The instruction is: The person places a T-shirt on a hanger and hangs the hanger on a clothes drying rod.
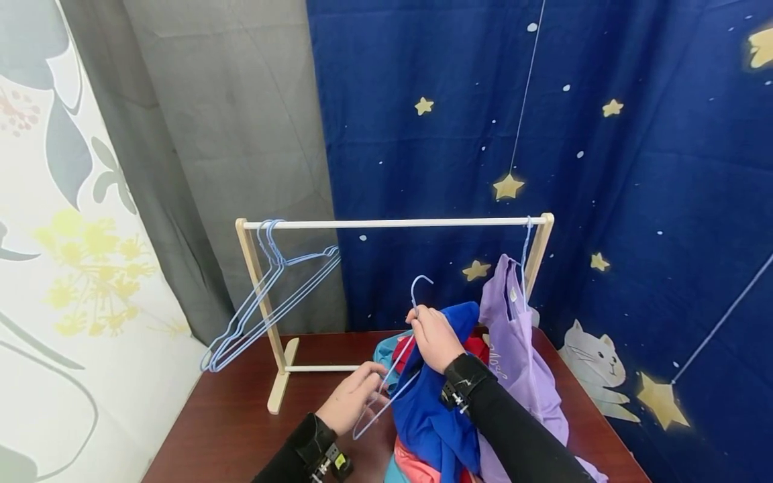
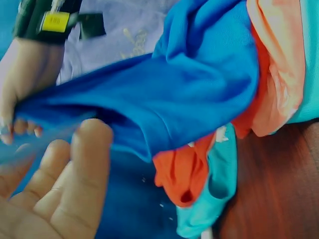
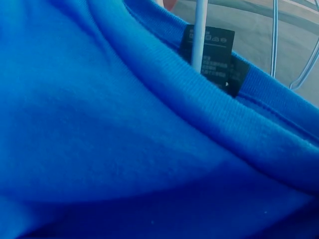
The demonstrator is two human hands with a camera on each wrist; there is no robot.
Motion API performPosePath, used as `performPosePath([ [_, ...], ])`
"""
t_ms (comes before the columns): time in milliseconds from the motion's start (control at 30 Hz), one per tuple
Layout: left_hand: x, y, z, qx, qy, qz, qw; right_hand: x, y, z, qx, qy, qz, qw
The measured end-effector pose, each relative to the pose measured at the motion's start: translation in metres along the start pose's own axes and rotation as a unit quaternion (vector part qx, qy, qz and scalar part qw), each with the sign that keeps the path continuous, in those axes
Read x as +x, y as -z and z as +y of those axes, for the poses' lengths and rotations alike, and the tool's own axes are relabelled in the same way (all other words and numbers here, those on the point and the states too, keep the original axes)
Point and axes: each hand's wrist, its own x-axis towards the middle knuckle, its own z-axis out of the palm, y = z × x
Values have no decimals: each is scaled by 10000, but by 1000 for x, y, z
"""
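Observation:
My right hand (image 1: 436, 339) holds a light-blue wire hanger (image 1: 413, 291) near its neck, along with a blue shirt (image 1: 431, 409). The hanger's hook points up, and its free end sticks out to the left of the shirt. In the right wrist view the hanger wire (image 3: 199, 35) passes behind the ribbed collar (image 3: 199, 112), beside a black label (image 3: 212, 55). My left hand (image 1: 353, 397) is at the hanger's free end, its fingers (image 2: 92, 164) extended near the opening of the blue cloth (image 2: 149, 99). The hanger's other end is hidden by the shirt.
A rack with a white rail (image 1: 392, 223) stands on the brown table (image 1: 199, 429). Several bare hangers (image 1: 266, 302) hang at its left end. A lilac garment (image 1: 513, 349) hangs at the right. Red, coral (image 1: 415, 463) and teal clothes lie under the blue shirt.

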Motion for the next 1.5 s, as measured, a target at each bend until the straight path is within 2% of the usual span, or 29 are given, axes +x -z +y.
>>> performPosePath([
  [67,1,5,-6,-83,11,141,9999,0,2,1,55,-86,-39,9999],
  [100,1,6,-10,71,-38,227,9997,0,3,1,107,-119,-47,9999],
  [133,1,7,-13,267,-98,288,9992,0,3,2,150,-145,-54,9998],
  [200,1,7,-21,1003,-431,337,9935,0,4,3,247,-189,-70,9995],
  [267,1,4,-28,1896,-988,306,9764,-1,5,4,343,-217,-58,9992],
  [333,0,-1,-34,2640,-1634,203,9504,-1,5,5,431,-230,-20,9988],
  [400,-1,-7,-39,3083,-2162,96,9264,-1,5,6,497,-233,30,9985],
  [433,-2,-9,-40,3167,-2226,47,9220,0,6,7,527,-239,45,9983],
  [467,-2,-12,-40,3185,-2195,5,9222,0,6,7,553,-247,50,9982],
  [500,-3,-14,-40,3162,-2059,-33,9261,0,5,7,566,-249,50,9981],
  [633,-6,-20,-35,2889,-1310,13,9484,0,6,8,623,-354,-8,9974],
  [667,-6,-21,-35,2855,-1185,51,9510,0,6,8,627,-409,-18,9972],
  [800,-5,-20,-34,2836,-987,205,9536,-1,8,10,622,-533,115,9966],
  [1000,-6,-14,-32,2597,-561,190,9639,-3,11,15,574,-588,356,9960],
  [1100,-8,-11,-31,2572,-286,131,9658,-3,12,19,478,-472,452,9967],
  [1267,-12,-7,-26,2711,16,34,9625,-3,15,25,269,-390,613,9970],
  [1500,-17,2,-17,2709,-9,-61,9626,-3,21,31,147,-558,527,9969],
])
